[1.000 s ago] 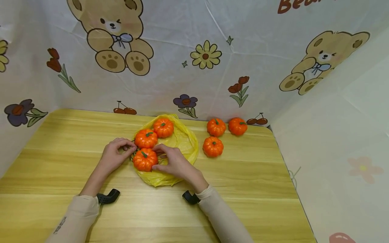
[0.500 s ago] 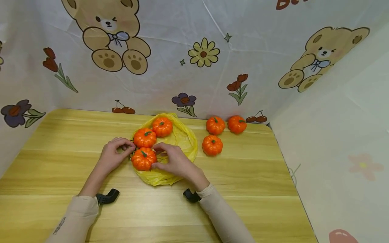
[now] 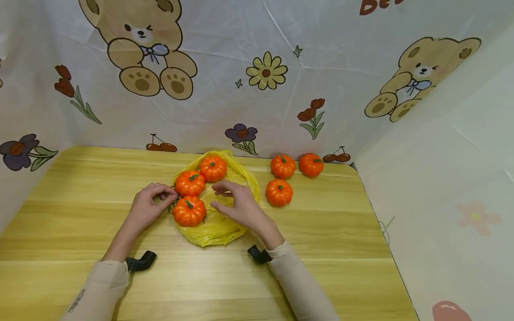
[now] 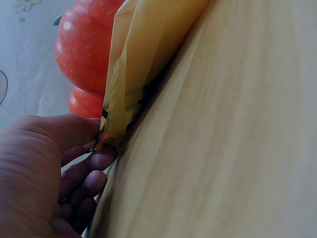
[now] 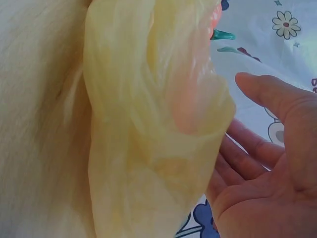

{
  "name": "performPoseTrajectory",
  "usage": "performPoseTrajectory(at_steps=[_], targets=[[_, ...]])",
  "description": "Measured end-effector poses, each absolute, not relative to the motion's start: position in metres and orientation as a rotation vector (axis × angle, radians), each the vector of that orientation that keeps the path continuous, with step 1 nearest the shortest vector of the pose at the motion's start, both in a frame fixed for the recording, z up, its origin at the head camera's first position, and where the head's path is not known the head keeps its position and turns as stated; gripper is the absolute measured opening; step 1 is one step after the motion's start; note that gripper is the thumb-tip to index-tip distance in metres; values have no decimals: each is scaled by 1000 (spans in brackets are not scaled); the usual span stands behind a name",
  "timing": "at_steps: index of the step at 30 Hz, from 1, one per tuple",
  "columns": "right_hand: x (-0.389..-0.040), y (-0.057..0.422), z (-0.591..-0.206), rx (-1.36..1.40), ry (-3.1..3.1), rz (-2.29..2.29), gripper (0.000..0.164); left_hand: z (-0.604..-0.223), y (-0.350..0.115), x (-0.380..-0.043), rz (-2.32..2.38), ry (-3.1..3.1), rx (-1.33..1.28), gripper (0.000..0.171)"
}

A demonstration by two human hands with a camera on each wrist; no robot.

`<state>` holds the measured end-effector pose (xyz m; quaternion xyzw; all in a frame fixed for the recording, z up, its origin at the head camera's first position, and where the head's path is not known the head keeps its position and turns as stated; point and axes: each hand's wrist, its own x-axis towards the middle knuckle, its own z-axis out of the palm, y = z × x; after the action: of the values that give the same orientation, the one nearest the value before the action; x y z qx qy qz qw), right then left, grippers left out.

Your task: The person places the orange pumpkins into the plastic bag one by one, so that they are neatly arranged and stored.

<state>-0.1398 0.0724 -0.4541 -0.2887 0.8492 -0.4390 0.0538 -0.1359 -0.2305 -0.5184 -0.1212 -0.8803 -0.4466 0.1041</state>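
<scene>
Head view: three orange pumpkins (image 3: 190, 185) were seated along the left and far side of an open yellow bag (image 3: 218, 234) laid on the wood-grain table (image 3: 201, 285). The bag's edge was pinched between thumb and finger by the left hand (image 3: 148, 204). The right hand (image 3: 242, 207) was held over the bag, thumb and fingers spread apart. Three other pumpkins (image 3: 283, 166) were grouped right of the bag.

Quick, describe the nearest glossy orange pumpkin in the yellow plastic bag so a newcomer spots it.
On the pale wooden table lies a spread yellow plastic bag. In the head view, three glossy orange ribbed pumpkins sit along its left side. The target pumpkin is the lowest of the three.
</scene>
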Motion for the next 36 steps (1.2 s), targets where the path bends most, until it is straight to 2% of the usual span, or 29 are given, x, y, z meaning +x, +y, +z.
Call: performPoseTrajectory(at_steps=[19, 28, 36], targets=[[-148, 119, -433, -721, 2716, -1461, 40, -522, -230, -135, -1331, -2591, -351, 6], [-147, 161, -429, -717, 2727, -1580, 41, -521, -231, -136, -1321, -2585, -362, 5], [-145, 202, -431, -590, 2757, -1570, 45, -521, -232, -137, -1319, -2588, -362, 5]])
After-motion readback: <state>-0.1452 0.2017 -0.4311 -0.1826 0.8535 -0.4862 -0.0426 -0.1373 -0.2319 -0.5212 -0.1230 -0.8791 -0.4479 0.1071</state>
